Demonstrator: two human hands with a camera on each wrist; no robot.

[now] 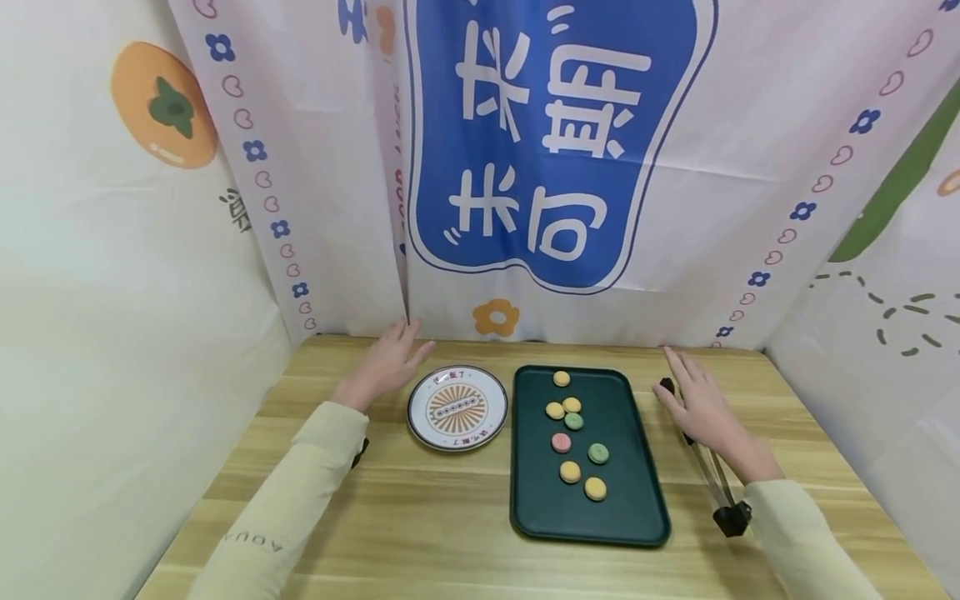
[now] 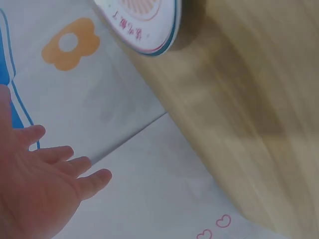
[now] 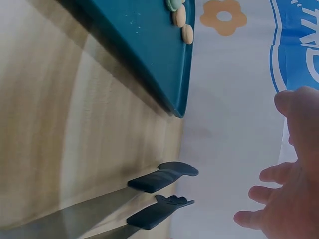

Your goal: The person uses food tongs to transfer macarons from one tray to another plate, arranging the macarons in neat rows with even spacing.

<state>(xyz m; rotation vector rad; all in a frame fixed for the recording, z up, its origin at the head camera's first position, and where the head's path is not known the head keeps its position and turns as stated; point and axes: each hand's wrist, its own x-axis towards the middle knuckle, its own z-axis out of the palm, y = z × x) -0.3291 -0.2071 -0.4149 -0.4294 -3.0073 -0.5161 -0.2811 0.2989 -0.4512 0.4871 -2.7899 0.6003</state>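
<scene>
My left hand [image 1: 385, 364] is held with fingers straight and spread, left of a white plate [image 1: 488, 385] with an orange sunburst print. In the left wrist view the same hand [image 2: 45, 184] holds nothing. On the right, my right hand [image 1: 701, 404] overlaps a pair of tongs [image 1: 705, 467] in the head view, its fingers extended. The right wrist view shows the hand [image 3: 294, 184] apart from the tongs' black tips [image 3: 164, 177]. Between the hands lies a dark green tray [image 1: 540, 508] bearing yellow macarons [image 1: 570, 472], green macarons [image 1: 597, 453] and a pink macaron [image 1: 561, 442].
A wooden table [image 1: 420, 533] carries everything, with a printed cloth [image 1: 337, 275] hanging behind its far edge. White cloth walls [image 1: 112, 333] enclose both sides. A small black object [image 1: 361, 452] shows partly from behind the left sleeve.
</scene>
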